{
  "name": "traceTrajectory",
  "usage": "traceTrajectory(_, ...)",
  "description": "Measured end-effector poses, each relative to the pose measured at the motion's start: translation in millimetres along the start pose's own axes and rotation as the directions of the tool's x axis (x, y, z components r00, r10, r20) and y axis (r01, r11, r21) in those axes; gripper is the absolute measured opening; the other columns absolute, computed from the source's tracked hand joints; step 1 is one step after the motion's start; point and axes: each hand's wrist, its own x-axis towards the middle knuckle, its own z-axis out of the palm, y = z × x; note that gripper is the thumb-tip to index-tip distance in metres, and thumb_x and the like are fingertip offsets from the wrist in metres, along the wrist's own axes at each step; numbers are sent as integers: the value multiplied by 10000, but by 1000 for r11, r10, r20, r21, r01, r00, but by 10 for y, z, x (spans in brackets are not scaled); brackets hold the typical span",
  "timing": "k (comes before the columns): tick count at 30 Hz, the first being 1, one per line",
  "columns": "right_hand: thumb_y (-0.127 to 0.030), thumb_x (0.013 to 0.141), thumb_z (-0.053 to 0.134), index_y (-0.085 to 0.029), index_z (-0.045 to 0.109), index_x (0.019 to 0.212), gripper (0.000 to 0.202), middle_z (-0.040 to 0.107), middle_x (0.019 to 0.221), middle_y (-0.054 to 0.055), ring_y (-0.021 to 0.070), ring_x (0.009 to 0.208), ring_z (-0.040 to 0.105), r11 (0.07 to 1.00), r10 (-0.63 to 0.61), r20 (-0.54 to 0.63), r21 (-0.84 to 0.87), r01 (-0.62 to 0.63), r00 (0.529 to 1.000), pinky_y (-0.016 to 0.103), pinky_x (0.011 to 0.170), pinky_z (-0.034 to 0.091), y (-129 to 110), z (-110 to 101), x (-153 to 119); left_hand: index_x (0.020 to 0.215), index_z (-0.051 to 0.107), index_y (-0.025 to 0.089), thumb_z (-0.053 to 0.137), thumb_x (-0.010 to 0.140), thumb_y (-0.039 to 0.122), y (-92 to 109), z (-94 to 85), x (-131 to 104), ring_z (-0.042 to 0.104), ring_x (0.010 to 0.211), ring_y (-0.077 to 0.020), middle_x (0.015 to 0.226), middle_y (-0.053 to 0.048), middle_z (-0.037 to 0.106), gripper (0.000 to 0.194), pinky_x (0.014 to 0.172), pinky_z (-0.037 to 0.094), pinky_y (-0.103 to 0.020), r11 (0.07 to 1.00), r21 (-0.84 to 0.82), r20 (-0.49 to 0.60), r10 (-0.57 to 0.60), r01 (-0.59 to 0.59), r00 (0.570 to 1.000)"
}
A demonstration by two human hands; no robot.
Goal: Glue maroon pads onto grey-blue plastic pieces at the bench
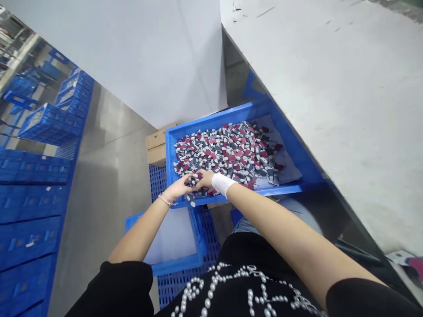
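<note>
A blue plastic crate (211, 119) holds a thick layer of small parts (228, 147) in maroon, dark grey and white; their exact kind is too small to tell. At the crate's near left edge, my left hand (180, 187) curls round a small cluster of these parts. My right hand (204, 179), with a white mesh band (223, 182) at the wrist, meets it from the right and closes on the same cluster. One grey and white piece (190, 200) hangs below the fingers over the crate's rim.
A second blue crate (178, 265) with a pale sheet inside sits lower left on blue slatted pallets (165, 290). Behind the filled crate is a cardboard box (156, 147). A white tabletop (346, 101) overhangs the right side. Stacked blue crates (29, 202) line the left.
</note>
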Motion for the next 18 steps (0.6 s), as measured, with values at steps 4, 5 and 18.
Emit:
traceTrajectory(4,-353,974,646,-173,588,1307,383,633,1259,99,218,1025,665,999,-9,0,-46,9,1000,417,844,597,184,-138,-49,1275,579,159,634,957,334,-184,-43,19,609,1151,-249,1305,-110,595,367,983,538,-476,969,247,-141,19,17,990)
traceTrajectory(5,-354,975,644,-172,595,1297,373,637,1249,97,215,1018,666,998,-21,-13,-64,20,1000,414,843,597,225,-186,-94,1250,590,155,628,961,346,-202,-38,13,612,1140,-246,1282,-106,605,349,984,534,-478,954,298,-154,25,22,988)
traceTrajectory(18,-525,974,531,-259,571,1315,435,645,1272,76,226,1094,631,947,-287,-534,-284,151,796,390,982,527,1430,-717,-2917,1401,538,249,673,849,397,1,228,296,345,1457,-355,1572,-111,365,587,1176,363,-476,689,710,31,174,-144,984)
